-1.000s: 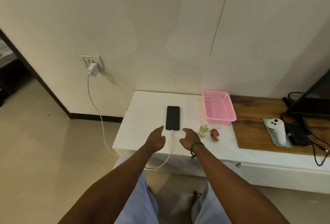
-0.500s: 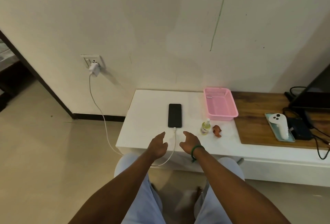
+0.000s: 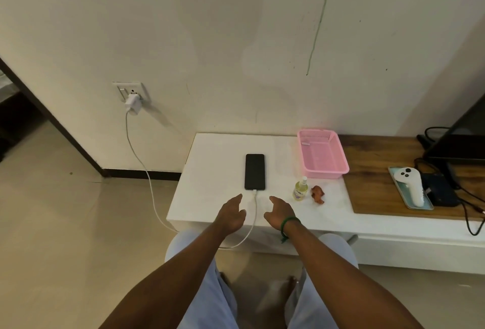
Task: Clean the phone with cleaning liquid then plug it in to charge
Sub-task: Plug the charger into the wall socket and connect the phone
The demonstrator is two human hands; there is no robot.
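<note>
A black phone (image 3: 254, 172) lies screen-up on the white table (image 3: 210, 192). A white charging cable (image 3: 154, 205) is plugged into its near end and runs over the table edge up to a white charger (image 3: 133, 104) in the wall socket. A small bottle of yellowish cleaning liquid (image 3: 300, 189) stands to the phone's right, beside a crumpled brown cloth (image 3: 317, 194). My left hand (image 3: 232, 214) and my right hand (image 3: 280, 212) hover over the table's front edge on either side of the cable, fingers relaxed, holding nothing.
A pink plastic basket (image 3: 322, 154) sits at the back of the table. On the wooden surface (image 3: 372, 189) to the right lie a white controller (image 3: 410, 185) on a tray, a dark box and black cables. My knees are below the table edge.
Both hands have drawn back from the phone toward the table's front edge. The phone stays plugged in and still.
</note>
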